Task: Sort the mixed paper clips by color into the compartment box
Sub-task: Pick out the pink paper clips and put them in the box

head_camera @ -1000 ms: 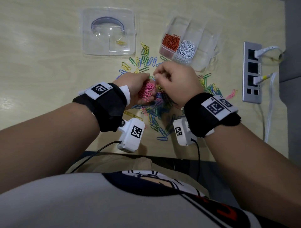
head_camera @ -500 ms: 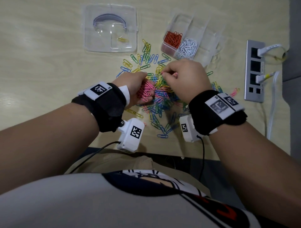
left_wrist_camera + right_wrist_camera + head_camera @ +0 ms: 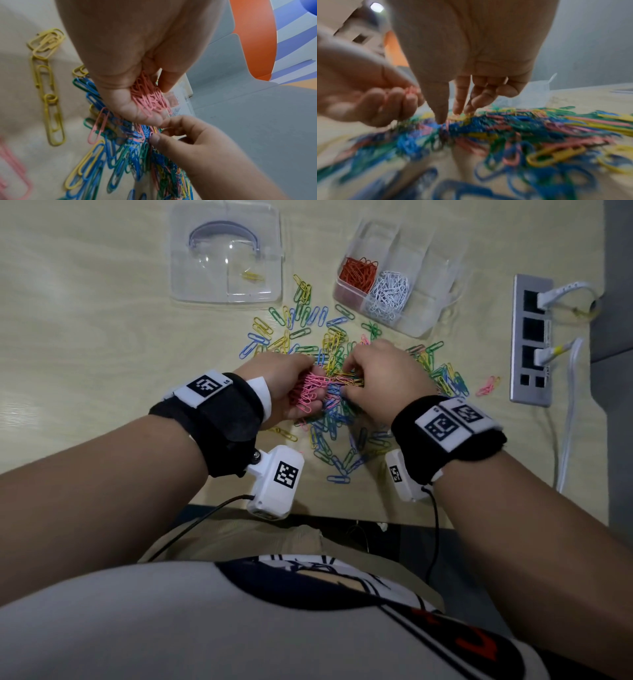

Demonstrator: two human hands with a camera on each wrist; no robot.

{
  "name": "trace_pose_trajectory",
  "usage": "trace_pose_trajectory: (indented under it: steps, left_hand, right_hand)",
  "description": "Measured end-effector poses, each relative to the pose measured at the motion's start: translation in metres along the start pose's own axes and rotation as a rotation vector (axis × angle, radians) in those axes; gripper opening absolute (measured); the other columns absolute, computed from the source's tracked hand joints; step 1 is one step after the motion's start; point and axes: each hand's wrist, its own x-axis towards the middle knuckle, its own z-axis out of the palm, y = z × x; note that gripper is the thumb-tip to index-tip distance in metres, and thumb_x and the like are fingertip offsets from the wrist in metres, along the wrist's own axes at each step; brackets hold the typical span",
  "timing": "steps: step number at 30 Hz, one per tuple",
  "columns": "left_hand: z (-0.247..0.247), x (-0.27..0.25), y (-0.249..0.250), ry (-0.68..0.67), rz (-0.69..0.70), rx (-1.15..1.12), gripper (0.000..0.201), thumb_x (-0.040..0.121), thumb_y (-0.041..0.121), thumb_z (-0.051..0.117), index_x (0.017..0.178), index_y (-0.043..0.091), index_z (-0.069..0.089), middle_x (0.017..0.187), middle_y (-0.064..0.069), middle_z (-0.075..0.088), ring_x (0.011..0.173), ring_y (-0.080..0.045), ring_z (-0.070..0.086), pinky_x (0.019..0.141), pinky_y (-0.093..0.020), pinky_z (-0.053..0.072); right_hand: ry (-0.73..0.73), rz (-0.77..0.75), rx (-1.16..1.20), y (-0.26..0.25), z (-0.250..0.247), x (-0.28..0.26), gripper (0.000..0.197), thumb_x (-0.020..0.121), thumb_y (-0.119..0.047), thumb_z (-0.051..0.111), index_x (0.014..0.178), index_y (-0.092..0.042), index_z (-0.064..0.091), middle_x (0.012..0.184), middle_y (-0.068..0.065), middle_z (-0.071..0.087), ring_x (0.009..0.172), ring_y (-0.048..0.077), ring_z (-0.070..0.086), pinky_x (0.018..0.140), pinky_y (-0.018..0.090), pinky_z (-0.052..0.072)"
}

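Observation:
My left hand [image 3: 279,378] is cupped round a bunch of pink paper clips [image 3: 308,393], which also fills the palm in the left wrist view [image 3: 150,100]. My right hand [image 3: 380,381] reaches down onto the mixed pile of blue, green, yellow and pink clips [image 3: 330,433], right beside the left fingertips. Its thumb and forefinger pinch together on a pink clip [image 3: 151,134] at the top of the pile. The clear compartment box [image 3: 423,316] stands at the back right, holding orange clips [image 3: 358,273] in one cell and white clips [image 3: 390,290] in the one beside it.
A clear lid [image 3: 226,251] with a yellow clip in it lies at the back left. A grey power strip [image 3: 531,337] with white cables runs along the right edge. Two pink clips [image 3: 488,386] lie apart near it. The table's front edge is close below my wrists.
My right hand has come back from the far side of the pile toward my left hand and down onto the clips. The left hand keeps its pink bunch and has barely moved.

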Motion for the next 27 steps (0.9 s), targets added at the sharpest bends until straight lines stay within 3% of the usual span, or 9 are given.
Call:
trace_pose_trajectory:
  steps: [5,8,11,15,22,27]
  left_hand:
    - [-0.004,-0.003,-0.001,0.017,-0.001,0.019,0.030,0.101,0.027,0.042,0.079,0.013,0.057,0.056,-0.004,0.058,0.048,-0.014,0.056,0.046,-0.019,0.051]
    - [-0.007,-0.005,-0.002,0.023,0.005,0.025,0.031,0.101,0.026,0.041,0.078,0.013,0.056,0.063,-0.005,0.057,0.049,-0.013,0.057,0.050,-0.019,0.052]
    - [-0.009,-0.006,-0.004,0.028,-0.002,0.042,0.030,0.100,0.026,0.042,0.077,0.013,0.057,0.066,-0.006,0.057,0.048,-0.014,0.057,0.048,-0.019,0.052]
    - [-0.010,-0.007,-0.006,0.035,-0.018,0.050,0.030,0.100,0.027,0.042,0.077,0.013,0.056,0.061,-0.007,0.057,0.047,-0.016,0.054,0.046,-0.020,0.052]
    - [-0.016,-0.009,-0.009,0.048,0.002,0.032,0.034,0.102,0.028,0.041,0.075,0.012,0.055,0.050,-0.003,0.056,0.051,-0.015,0.052,0.049,-0.020,0.050]
    - [-0.018,-0.009,-0.009,0.059,0.006,0.025,0.034,0.101,0.028,0.042,0.075,0.012,0.056,0.048,-0.002,0.056,0.053,-0.016,0.052,0.049,-0.021,0.049]
  right_hand:
    - [0.092,0.068,0.035,0.002,-0.001,-0.001,0.013,0.091,-0.026,0.056,0.097,-0.022,0.067,0.101,0.005,0.065,0.096,0.029,0.059,0.084,0.039,0.048]
    - [0.137,0.118,0.001,0.008,-0.006,0.000,0.018,0.093,-0.025,0.052,0.101,-0.022,0.068,0.107,0.008,0.062,0.099,0.031,0.059,0.084,0.039,0.048]
    - [0.108,0.077,-0.024,0.008,-0.006,0.000,0.019,0.091,-0.023,0.053,0.103,-0.024,0.068,0.110,0.007,0.057,0.101,0.031,0.057,0.088,0.041,0.047]
    - [-0.015,-0.017,-0.085,-0.002,0.005,0.000,0.019,0.089,-0.038,0.062,0.105,-0.029,0.067,0.111,0.001,0.058,0.107,0.025,0.055,0.092,0.040,0.043]
    - [0.076,0.047,-0.106,0.001,0.000,0.000,0.021,0.092,-0.028,0.052,0.100,-0.026,0.072,0.106,0.004,0.066,0.101,0.031,0.059,0.087,0.038,0.044]
    - [0.074,0.083,-0.155,-0.003,-0.005,-0.001,0.021,0.091,-0.022,0.051,0.105,-0.025,0.067,0.112,0.008,0.058,0.106,0.032,0.056,0.090,0.041,0.041]
